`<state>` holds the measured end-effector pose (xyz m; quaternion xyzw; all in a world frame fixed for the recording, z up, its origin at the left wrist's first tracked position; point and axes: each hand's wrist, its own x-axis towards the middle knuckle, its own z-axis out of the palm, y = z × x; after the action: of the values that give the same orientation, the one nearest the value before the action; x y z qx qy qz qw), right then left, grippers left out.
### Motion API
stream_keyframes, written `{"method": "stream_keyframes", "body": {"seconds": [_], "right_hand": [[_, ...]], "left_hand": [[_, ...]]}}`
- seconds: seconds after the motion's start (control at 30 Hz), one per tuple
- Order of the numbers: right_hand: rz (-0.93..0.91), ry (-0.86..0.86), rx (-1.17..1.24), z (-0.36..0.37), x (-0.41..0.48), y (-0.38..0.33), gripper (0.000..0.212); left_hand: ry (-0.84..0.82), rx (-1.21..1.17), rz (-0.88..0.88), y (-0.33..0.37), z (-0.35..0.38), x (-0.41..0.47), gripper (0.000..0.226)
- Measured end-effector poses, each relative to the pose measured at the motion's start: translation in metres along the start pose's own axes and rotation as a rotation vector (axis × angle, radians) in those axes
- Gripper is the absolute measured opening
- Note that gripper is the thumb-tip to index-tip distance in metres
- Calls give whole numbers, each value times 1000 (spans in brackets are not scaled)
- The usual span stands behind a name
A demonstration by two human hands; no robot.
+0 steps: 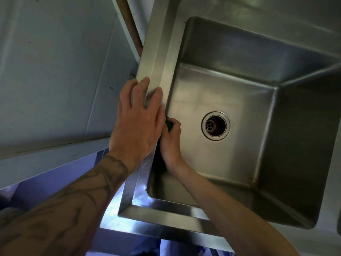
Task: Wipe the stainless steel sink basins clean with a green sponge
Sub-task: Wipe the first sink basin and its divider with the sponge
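Observation:
A deep stainless steel sink basin (249,100) fills the right of the view, with a round drain (215,126) in its floor. My left hand (136,119) lies flat with spread fingers over the basin's raised left rim (156,58). My right hand (170,143) reaches down inside the basin and presses a green sponge (168,124) against the left inner wall, just below my left hand. Only a small patch of the sponge shows above the fingers; a dark part shows below the hand.
A pale grey wall panel (55,71) stands left of the sink. The sink's front rim (166,209) runs across the bottom, with a blue-lit gap below it. A steel backsplash (258,12) lies at the far side.

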<state>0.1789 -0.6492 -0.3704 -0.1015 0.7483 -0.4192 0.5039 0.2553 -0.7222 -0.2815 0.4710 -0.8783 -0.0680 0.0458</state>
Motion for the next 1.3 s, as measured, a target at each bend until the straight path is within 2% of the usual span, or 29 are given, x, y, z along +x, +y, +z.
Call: {"method": "stream_keyframes", "body": {"seconds": [0.1,0.2,0.3,0.37,0.53,0.6,0.73,0.8,0.93,1.0,1.17,1.3], "right_hand": [[-104,-55,121,-8,-37,0,27],[-176,-45,40,-8,-27,5,24],[9,-31,-89,0,8,10,25],[103,-68,-90,-2,10,11,24],[127,-248,1,-22,-31,15,13],[119,-219,-32,-18,-24,18,14],[193,-98,-110,-1,8,20,30],[182,-114,-110,-2,3,20,31],[-30,-293,-60,-30,-38,27,24],[-94,-376,-125,-38,-33,34,25],[32,-447,-352,-35,-6,49,23],[-25,-673,-490,-61,-27,38,25]], "left_hand": [[-10,-15,-4,-1,-1,-1,47],[3,-7,1,0,-2,-1,46],[-4,20,8,1,-2,-1,47],[-14,30,10,1,-2,-1,50],[-1,-22,-2,0,-1,-1,45],[7,-33,-2,1,-1,0,44],[35,-14,-1,1,-1,-1,40],[53,19,6,1,-1,0,38],[54,28,8,0,0,0,39],[55,-41,-4,1,-1,0,38],[49,-16,-26,7,-6,-4,38],[80,-7,-117,12,-13,-28,42]]}}
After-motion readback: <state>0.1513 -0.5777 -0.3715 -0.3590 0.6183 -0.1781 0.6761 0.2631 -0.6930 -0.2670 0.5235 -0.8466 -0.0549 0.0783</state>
